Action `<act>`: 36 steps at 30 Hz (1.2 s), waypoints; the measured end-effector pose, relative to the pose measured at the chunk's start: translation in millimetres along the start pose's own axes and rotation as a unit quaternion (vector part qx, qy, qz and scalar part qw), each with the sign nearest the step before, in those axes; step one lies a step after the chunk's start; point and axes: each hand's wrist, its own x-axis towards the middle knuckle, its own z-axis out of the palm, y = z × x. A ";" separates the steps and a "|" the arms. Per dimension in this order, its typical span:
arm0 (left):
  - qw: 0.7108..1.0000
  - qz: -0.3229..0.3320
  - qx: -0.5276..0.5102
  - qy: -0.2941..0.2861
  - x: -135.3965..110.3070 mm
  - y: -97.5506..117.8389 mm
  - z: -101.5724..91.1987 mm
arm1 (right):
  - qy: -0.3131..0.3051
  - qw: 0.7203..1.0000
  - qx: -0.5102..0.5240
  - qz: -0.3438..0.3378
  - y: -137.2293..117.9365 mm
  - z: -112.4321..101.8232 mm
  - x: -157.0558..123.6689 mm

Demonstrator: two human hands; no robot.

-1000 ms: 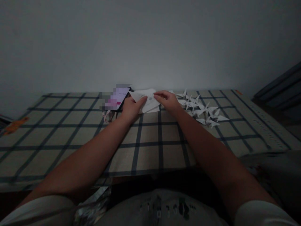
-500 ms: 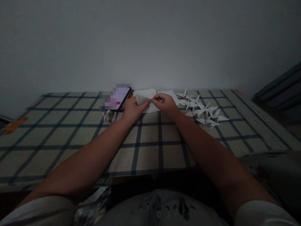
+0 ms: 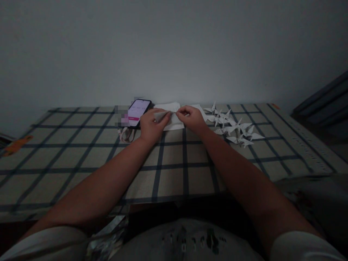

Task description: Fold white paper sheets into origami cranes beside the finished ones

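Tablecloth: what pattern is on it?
Dark crossing lines on the pale tablecloth, best seen in the head view.

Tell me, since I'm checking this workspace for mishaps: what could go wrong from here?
The left hand and right hand pinch a folded white sheet of paper between them; a pull could tear it or leave a crooked crease.
The black-edged rectangular phone with a lit screen lies close beside the left hand, which might nudge it.
The white folded-paper cranes sit near the right hand, so a sideways sweep could knock or crumple them.
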 end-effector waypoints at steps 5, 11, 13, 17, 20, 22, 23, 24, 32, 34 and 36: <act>0.998 -0.056 0.012 0.027 2.7 3.1 -3.6 | 0.026 0.999 -0.024 0.026 8.8 -7.2 4.2; 0.981 -0.186 -0.030 0.045 3.4 11.9 -6.6 | 0.065 0.997 -0.037 0.038 12.2 -12.6 6.7; 0.975 -0.210 -0.055 0.050 3.4 11.2 -6.7 | 0.068 0.996 -0.043 0.041 15.2 -13.6 8.1; 0.957 -0.256 -0.113 0.082 4.9 1.7 -3.3 | 0.103 0.991 -0.026 0.085 23.7 -17.7 11.8; 0.920 -0.304 -0.232 0.087 6.2 -3.7 4.5 | 0.058 0.991 0.061 0.103 22.5 -19.1 11.1; 0.880 -0.335 -0.325 0.090 6.9 -3.5 9.9 | -0.013 0.988 0.127 0.085 16.1 -16.5 8.2; 0.860 -0.354 -0.358 0.079 7.3 -2.4 11.9 | -0.046 0.986 0.146 0.069 11.9 -14.1 6.3; 0.843 -0.367 -0.386 0.072 7.7 -0.9 13.2 | -0.074 0.983 0.153 0.062 7.6 -11.1 4.4; 0.799 -0.396 -0.450 -0.042 2.8 6.4 15.6 | -0.045 0.992 0.104 0.054 -3.0 6.6 -6.6; 0.797 -0.395 -0.453 -0.063 0.9 6.0 17.5 | -0.007 0.997 0.073 0.016 -1.9 6.6 -8.3; 0.798 -0.396 -0.450 -0.064 -0.1 5.5 18.8 | 0.011 0.999 0.041 -0.015 -2.9 6.5 -9.6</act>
